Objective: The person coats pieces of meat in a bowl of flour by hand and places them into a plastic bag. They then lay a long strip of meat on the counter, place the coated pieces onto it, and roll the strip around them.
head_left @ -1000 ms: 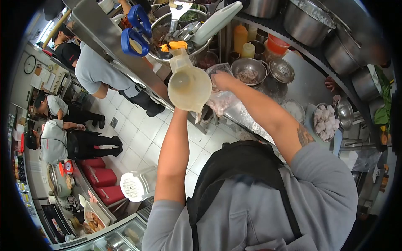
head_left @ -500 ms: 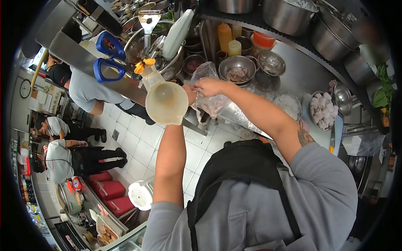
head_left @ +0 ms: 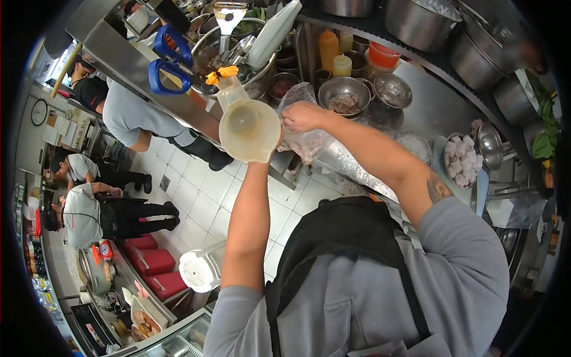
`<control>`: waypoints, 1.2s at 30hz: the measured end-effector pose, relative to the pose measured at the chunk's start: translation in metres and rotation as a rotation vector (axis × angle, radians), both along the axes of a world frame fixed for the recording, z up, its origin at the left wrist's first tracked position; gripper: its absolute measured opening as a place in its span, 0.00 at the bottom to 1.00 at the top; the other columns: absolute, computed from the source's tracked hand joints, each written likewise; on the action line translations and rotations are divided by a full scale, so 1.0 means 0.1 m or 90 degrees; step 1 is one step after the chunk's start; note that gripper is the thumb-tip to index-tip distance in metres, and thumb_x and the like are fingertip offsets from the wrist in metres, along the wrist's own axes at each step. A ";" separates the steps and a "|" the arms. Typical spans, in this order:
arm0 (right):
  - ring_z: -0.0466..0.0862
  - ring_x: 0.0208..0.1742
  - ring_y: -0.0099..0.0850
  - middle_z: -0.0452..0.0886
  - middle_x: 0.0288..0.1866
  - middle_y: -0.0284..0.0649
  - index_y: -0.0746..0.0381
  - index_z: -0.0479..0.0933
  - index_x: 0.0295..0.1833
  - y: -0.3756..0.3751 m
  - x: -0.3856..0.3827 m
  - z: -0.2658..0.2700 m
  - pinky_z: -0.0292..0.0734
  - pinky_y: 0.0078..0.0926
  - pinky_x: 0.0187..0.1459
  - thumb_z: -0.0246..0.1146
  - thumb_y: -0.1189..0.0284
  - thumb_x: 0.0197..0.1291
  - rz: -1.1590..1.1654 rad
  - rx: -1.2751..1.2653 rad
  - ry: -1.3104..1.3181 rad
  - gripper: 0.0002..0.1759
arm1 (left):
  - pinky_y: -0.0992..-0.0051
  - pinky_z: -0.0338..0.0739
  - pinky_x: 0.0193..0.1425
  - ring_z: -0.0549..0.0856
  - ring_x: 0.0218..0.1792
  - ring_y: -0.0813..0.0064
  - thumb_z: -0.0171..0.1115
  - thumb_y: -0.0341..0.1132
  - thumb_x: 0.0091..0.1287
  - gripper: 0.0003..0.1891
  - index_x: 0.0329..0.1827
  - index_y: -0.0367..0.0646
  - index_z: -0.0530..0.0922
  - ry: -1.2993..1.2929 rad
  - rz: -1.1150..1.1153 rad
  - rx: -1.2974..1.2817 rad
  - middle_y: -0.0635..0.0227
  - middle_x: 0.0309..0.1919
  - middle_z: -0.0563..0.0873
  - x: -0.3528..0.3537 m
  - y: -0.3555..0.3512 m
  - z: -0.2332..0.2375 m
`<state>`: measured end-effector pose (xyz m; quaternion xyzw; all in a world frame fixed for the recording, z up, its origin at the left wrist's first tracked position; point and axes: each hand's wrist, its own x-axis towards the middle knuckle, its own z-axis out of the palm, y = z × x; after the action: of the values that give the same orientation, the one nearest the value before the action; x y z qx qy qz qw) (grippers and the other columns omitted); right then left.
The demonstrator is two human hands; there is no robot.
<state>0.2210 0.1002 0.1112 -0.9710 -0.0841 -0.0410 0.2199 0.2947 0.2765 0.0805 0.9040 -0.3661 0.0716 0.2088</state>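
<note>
My right hand (head_left: 301,116) is closed, pinching the gathered top of a clear plastic bag (head_left: 309,143). Pale pinkish pieces, perhaps meat, show through the bag, which hangs at the edge of the steel counter. My left hand (head_left: 279,141) is close by, mostly hidden behind a hanging translucent plastic jug (head_left: 244,132); its fingers do not show. Just beyond the bag stands a metal bowl (head_left: 327,89) with some pale meat in it.
Blue-handled scissors (head_left: 169,77) and a metal peeler (head_left: 229,18) hang at the upper left. Bowls, sauce bottles (head_left: 328,50) and a bowl of white chunks (head_left: 463,160) stand on the counter (head_left: 425,80). A shelf of pots overhangs it. Several co-workers (head_left: 83,214) stand to the left.
The view has shifted slightly, so the counter and hanging tools sit further right. My left hand has slipped further behind the jug; my right hand still grips the bag.
</note>
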 end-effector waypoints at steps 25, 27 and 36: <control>0.79 0.33 0.18 0.83 0.31 0.34 0.67 0.81 0.44 -0.18 -1.18 0.74 0.75 0.25 0.36 0.64 0.73 0.65 -0.089 0.573 -0.053 0.08 | 0.76 0.77 0.54 0.82 0.48 0.77 0.60 0.28 0.70 0.26 0.71 0.40 0.69 0.450 -0.121 -0.430 0.63 0.51 0.84 -1.21 -0.27 1.43; 0.80 0.34 0.18 0.84 0.34 0.33 0.66 0.81 0.45 -0.28 -1.37 0.85 0.76 0.23 0.36 0.63 0.74 0.66 -0.129 0.723 -0.024 0.07 | 0.75 0.77 0.57 0.81 0.54 0.74 0.60 0.26 0.70 0.33 0.78 0.44 0.59 0.600 -0.189 -0.535 0.60 0.57 0.81 -1.26 -0.39 1.18; 0.83 0.36 0.24 0.83 0.40 0.33 0.62 0.78 0.54 -0.98 -1.93 0.42 0.78 0.25 0.35 0.58 0.71 0.69 -0.346 1.015 -0.004 0.12 | 0.79 0.78 0.42 0.84 0.37 0.84 0.59 0.26 0.73 0.04 0.44 0.40 0.83 0.895 -0.199 -0.525 0.72 0.38 0.88 -2.04 -0.91 0.06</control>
<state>0.0279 0.0017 0.1527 -0.5113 0.2064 -0.1422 0.8221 0.0910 0.1854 0.0867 0.5278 -0.2158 -0.4117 0.7109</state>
